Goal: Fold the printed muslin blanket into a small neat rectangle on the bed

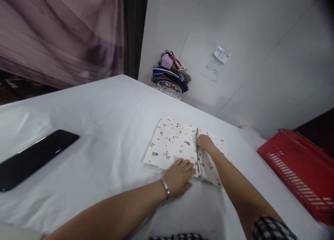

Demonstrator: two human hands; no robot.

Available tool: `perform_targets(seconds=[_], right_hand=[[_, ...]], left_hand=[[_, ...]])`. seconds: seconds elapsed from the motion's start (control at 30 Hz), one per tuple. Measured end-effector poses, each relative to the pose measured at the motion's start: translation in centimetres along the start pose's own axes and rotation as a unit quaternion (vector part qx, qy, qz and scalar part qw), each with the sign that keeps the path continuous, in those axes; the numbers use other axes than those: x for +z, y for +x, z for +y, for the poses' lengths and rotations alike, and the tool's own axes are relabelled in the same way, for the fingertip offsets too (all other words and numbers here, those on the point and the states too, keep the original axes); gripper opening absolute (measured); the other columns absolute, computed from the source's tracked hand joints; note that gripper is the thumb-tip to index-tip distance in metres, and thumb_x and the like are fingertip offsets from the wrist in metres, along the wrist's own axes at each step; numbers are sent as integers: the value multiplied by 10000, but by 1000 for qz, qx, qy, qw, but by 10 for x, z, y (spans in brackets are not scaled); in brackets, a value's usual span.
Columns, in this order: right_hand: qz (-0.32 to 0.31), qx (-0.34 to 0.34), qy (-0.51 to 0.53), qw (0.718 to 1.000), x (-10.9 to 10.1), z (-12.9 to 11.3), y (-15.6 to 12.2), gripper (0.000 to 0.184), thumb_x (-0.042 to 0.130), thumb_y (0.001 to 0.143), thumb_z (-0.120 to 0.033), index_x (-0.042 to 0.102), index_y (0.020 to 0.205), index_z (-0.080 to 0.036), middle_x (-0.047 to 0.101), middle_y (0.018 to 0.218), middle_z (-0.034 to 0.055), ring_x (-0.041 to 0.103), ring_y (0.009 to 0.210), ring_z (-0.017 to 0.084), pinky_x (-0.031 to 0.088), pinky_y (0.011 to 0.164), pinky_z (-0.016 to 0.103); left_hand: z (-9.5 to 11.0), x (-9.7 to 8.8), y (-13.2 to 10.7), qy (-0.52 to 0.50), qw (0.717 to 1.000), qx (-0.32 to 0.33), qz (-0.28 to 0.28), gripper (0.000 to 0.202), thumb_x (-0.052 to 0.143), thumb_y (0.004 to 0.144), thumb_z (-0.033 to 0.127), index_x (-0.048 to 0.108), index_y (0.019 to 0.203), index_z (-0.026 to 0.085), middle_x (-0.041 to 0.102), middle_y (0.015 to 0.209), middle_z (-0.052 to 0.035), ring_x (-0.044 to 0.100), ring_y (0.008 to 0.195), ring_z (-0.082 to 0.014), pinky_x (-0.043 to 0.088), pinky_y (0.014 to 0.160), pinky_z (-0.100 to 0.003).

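A white cloth (171, 135) with small printed motifs lies on the white-covered table, and its kind of garment, if it is one, cannot be made out. Its right part is folded back in layers, forming a raised edge near the middle. My left hand (180, 177), wearing a silver bracelet (165, 188), rests flat with fingers stretched on the cloth's near edge. At the raised fold, the fingers of my right hand (205, 142) are closed on the cloth. My right forearm hides some of the folded section.
A pile of folded clothes (171, 74) stands beyond the table's far edge, by the wall. To the right is a red plastic basket (300, 170). A black phone-like slab (36, 158) lies on the left of the white table (99, 114). Paper notes (212, 70) hang on the wall.
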State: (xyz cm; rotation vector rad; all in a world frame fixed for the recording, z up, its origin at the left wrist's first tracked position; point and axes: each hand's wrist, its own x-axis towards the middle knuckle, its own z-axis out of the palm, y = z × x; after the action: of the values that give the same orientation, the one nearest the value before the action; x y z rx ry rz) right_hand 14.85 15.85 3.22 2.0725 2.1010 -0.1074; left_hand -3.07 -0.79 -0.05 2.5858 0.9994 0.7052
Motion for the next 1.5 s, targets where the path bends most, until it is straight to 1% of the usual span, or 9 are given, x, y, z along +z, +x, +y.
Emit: perform_targets(seconds=[0.43, 0.53, 0.63, 0.77, 0.83, 0.9, 1.03, 1.2, 1.5], right_hand=[[53, -37, 39, 997, 3, 6, -3, 223, 457, 728, -170, 631, 865, -139, 652, 887, 105, 572, 838, 206, 351, 646, 236], [48, -58, 55, 996, 5, 8, -4, 181, 485, 736, -214, 641, 802, -152, 656, 799, 77, 573, 767, 190, 349, 624, 227], [51, -80, 75, 993, 4, 15, -5, 249, 428, 800, -287, 653, 785, -180, 653, 753, 34, 576, 739, 174, 374, 636, 223], [117, -86, 85, 986, 9, 24, 0, 383, 275, 879, -254, 621, 1022, -176, 606, 1072, 57, 508, 1040, 172, 355, 869, 243], [152, -93, 78, 981, 16, 24, 7, 408, 271, 887, -251, 531, 1185, -153, 470, 1287, 78, 370, 1211, 182, 277, 980, 277], [147, -92, 70, 982, 26, 20, 15, 450, 277, 893, -274, 412, 1305, -152, 333, 1402, 76, 243, 1297, 202, 218, 1032, 339], [97, -64, 71, 991, 38, 14, 26, 495, 226, 909, -286, 271, 1387, -166, 237, 1449, 70, 169, 1331, 215, 174, 1049, 432], [66, -65, 102, 990, 34, 20, 27, 497, 202, 915, -334, 271, 1389, -197, 218, 1457, 56, 153, 1337, 207, 153, 1062, 433], [104, -54, 94, 989, 47, 9, -3, 493, 205, 916, -285, 279, 1379, -132, 214, 1454, 92, 149, 1336, 214, 144, 1059, 456]], left_hand=[[0, 0, 0, -1, 1000, -3, 1, 439, 589, 767, 336, 454, 1163, 203, 476, 1259, -55, 362, 1196, -228, 230, 1037, -415], [0, 0, 0, 2, 1000, -4, 1, 446, 590, 766, 336, 447, 1169, 208, 477, 1256, -54, 361, 1196, -220, 230, 1039, -412], [0, 0, 0, 4, 1000, -2, 2, 443, 588, 768, 331, 445, 1169, 209, 483, 1246, -61, 365, 1191, -220, 237, 1033, -413], [0, -1, -1, 5, 1000, 1, 0, 442, 586, 769, 338, 448, 1166, 204, 485, 1243, -60, 363, 1191, -220, 240, 1033, -411], [1, -1, -1, 4, 1000, -2, -1, 447, 584, 770, 339, 445, 1173, 203, 484, 1247, -57, 362, 1194, -219, 238, 1035, -410], [1, -1, 0, 3, 1000, -4, -2, 440, 579, 773, 337, 447, 1171, 206, 484, 1248, -57, 362, 1196, -219, 238, 1035, -409], [0, -1, 0, 5, 1000, -2, -7, 447, 578, 772, 343, 445, 1176, 208, 477, 1258, -68, 352, 1212, -226, 234, 1036, -420], [0, 0, 0, 7, 1000, -2, -8, 455, 579, 774, 347, 441, 1183, 204, 469, 1275, -65, 348, 1218, -226, 225, 1044, -417], [-1, 3, 0, 5, 1000, -7, -11, 461, 573, 781, 347, 436, 1198, 206, 456, 1296, -51, 332, 1233, -228, 207, 1054, -413]])
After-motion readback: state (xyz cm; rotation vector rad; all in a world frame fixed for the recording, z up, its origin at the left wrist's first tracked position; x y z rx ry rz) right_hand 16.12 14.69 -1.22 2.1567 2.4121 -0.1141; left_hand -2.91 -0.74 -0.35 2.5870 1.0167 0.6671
